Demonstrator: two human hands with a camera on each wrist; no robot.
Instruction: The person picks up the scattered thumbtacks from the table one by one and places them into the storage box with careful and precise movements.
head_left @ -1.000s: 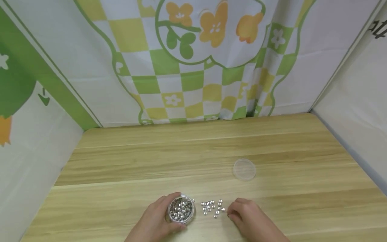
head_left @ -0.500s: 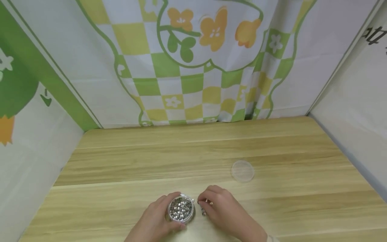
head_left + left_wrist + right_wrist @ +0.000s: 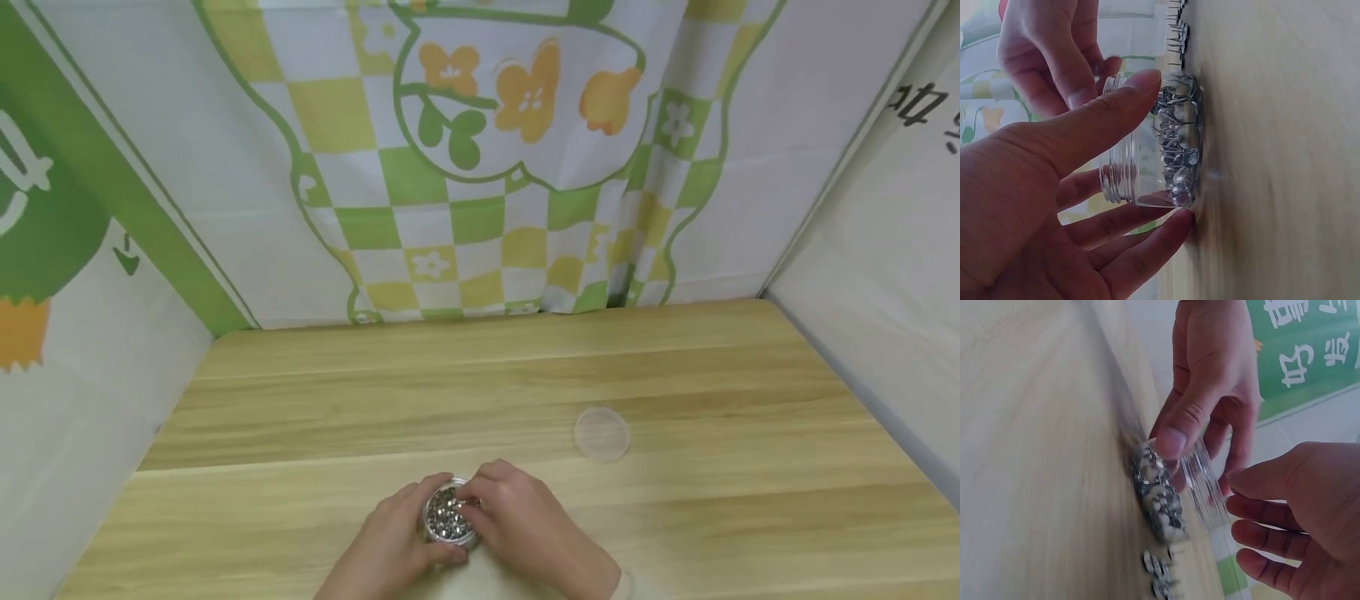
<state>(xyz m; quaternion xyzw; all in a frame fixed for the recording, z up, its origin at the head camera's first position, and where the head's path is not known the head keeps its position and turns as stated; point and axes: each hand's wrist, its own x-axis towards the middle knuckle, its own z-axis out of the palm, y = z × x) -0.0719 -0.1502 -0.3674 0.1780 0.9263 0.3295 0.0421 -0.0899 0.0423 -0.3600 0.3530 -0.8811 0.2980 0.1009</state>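
Head view: clear jar of silver thumbtacks upright on the wood table, lid off. Left hand wraps the jar's left side, thumb on the near side, fingers round the far side. Right hand comes in from the jar's right, fingertips drawn together over the right part of the mouth; can't tell if a tack is pinched there. Pale sleeve at that wrist. Clear round lid lies flat, beyond the jar and to its right, well apart from it. Patterned cloth hangs past the table's far edge, beyond the jar. Left wrist view (image turned sideways): thumb lies along the jar wall, other fingers curl round the opposite side; grip is firm-looking contact, jar base on table. Tacks heap in the bottom part, threaded neck is above the heap. Loose tacks sit on the table, pins up, just beside the jar on the right hand's side. Right wrist view: same loose tacks near the jar base; right thumb and fingers bent at the jar's rim, rim contact unclear. Green panel with white characters behind the jar.
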